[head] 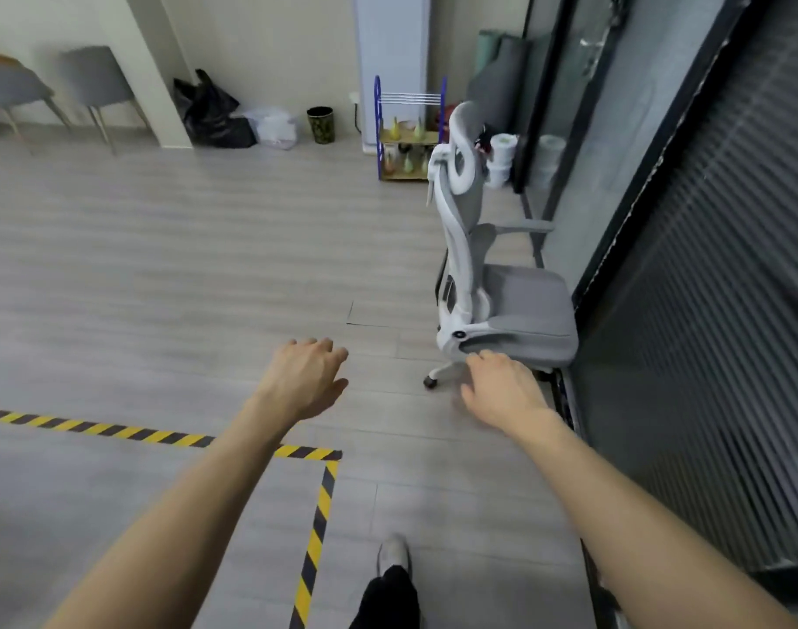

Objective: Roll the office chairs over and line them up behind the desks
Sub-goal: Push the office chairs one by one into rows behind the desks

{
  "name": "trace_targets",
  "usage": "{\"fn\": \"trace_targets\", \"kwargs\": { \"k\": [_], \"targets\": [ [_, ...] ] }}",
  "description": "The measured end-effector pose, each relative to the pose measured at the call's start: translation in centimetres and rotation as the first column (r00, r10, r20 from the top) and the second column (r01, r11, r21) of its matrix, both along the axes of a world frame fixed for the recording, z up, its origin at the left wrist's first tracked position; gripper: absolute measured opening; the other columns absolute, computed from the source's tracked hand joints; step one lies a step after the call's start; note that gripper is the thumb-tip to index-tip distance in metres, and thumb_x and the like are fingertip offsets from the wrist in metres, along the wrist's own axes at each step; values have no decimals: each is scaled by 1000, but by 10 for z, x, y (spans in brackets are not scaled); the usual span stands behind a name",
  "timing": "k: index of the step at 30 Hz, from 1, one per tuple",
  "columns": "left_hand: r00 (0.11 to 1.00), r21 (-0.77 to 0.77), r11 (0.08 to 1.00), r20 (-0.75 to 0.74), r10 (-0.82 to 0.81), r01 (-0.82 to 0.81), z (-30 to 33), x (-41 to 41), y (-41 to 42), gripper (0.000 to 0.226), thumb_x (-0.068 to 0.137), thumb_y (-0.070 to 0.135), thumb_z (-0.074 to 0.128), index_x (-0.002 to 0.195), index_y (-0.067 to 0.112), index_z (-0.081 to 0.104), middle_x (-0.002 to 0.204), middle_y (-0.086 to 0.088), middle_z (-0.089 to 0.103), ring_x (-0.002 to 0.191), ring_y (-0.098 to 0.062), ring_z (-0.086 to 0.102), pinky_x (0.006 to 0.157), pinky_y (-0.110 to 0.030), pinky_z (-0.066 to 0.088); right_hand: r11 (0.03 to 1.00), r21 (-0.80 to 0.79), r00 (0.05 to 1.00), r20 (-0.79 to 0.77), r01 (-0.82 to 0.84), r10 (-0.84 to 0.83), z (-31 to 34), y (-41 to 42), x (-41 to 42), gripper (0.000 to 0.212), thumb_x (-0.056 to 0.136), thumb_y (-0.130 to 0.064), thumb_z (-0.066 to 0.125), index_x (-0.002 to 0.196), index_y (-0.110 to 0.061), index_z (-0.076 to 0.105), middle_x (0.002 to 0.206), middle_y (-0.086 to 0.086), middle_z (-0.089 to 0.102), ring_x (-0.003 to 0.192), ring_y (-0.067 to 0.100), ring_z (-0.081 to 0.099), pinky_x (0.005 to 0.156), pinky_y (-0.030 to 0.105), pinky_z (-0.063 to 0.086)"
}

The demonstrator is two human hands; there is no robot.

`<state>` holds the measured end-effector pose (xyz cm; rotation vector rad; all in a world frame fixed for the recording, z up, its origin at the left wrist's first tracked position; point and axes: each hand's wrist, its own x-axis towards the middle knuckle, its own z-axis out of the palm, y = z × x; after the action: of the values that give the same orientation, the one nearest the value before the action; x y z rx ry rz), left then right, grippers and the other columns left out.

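Chair hugs dark wall; hands apart.

Grey office chair upright, seemingly beside blinds.

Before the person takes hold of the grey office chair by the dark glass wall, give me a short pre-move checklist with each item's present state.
1. Both hands free: ok. The left hand and right hand hold nothing, fingers relaxed.
2. Hand on chair: not ok. Neither hand grips the grey mesh office chair with white frame yet.
3. Seat free of load: ok. Nothing lies on the grey cushion.
4. Floor toward the open room: ok. The grey plank floor to the chair's left is bare, apart from yellow-black hazard tape nearer the person.
5. Casters free to roll: cannot tell. Only one black caster shows.
6. Desks to line up behind: cannot tell. None in view.
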<state>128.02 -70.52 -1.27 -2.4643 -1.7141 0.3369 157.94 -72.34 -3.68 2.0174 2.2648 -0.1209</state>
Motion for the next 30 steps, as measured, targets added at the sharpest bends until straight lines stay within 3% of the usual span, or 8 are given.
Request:
{"fn": "trace_targets", "kwargs": {
  "k": [9, 13, 18, 22, 24, 26, 28, 30],
  "targets": [
    [999, 11, 999, 36, -42, 41, -16, 57, 227, 45, 105, 54, 59, 139, 25, 62, 127, -1, 67, 117, -29, 67, 94, -41, 55, 998, 47, 999, -40, 33, -31, -24, 225, 40, 33, 104, -39, 56, 121, -11, 62, 123, 11, 66, 116, 34, 65, 91, 44, 55],
    [996, -12, 998, 65, -62, 63, -20, 78, 316, 43, 106, 54, 58, 138, 25, 63, 127, -1, 67, 118, -29, 67, 94, -40, 53, 995, -5, 989, -110, 100, -100, -30, 339, 47, 45, 105, -46, 62, 129, -9, 60, 127, 13, 64, 118, 35, 63, 93, 46, 54],
    [994, 24, 996, 67, -86, 85, -22, 87, 432, 42, 105, 53, 60, 135, 24, 65, 125, -1, 68, 114, -30, 68, 91, -42, 54, 977, -45, 944, -254, 207, -212, -36, 478, 42, 67, 95, -65, 70, 125, -6, 60, 122, 16, 67, 114, 37, 66, 88, 45, 54],
    [987, 65, 991, 101, -124, 117, -16, 93, 493, 44, 105, 53, 62, 135, 22, 66, 122, -3, 68, 110, -31, 68, 90, -45, 57, 974, -73, 905, -359, 217, -228, -64, 507, 37, 45, 106, -48, 63, 119, -5, 58, 115, 22, 71, 108, 45, 70, 85, 46, 53],
    [972, 107, 984, 168, -162, 145, -9, 106, 522, 48, 104, 52, 63, 139, 19, 63, 126, -7, 67, 111, -34, 67, 86, -47, 58, 974, -42, 905, -363, 223, -223, -76, 498, 37, 41, 109, -41, 59, 129, -6, 57, 116, 22, 72, 107, 46, 70, 88, 47, 54],
    [944, 148, 970, 240, -225, 194, 3, 130, 549, 57, 103, 53, 66, 148, 19, 55, 136, -11, 63, 118, -38, 65, 86, -49, 58, 977, -24, 909, -361, 212, -206, -85, 487, 41, 51, 110, -41, 57, 146, -7, 52, 119, 20, 73, 106, 44, 72, 91, 46, 55],
    [907, 203, 942, 276, -316, 267, 18, 160, 573, 73, 100, 60, 66, 157, 20, 43, 152, -12, 53, 134, -39, 57, 96, -53, 56, 979, -11, 899, -393, 205, -192, -90, 477, 47, 51, 109, -43, 57, 147, -9, 54, 117, 17, 75, 101, 40, 74, 90, 45, 58],
    [869, 231, 894, 236, -435, 385, 29, 187, 597, 89, 98, 75, 58, 164, 19, 36, 169, -11, 40, 157, -35, 39, 116, -53, 46, 981, -5, 890, -418, 196, -180, -90, 470, 55, 41, 107, -45, 61, 131, -12, 61, 109, 14, 76, 95, 38, 74, 83, 43, 58]
  ]
}}
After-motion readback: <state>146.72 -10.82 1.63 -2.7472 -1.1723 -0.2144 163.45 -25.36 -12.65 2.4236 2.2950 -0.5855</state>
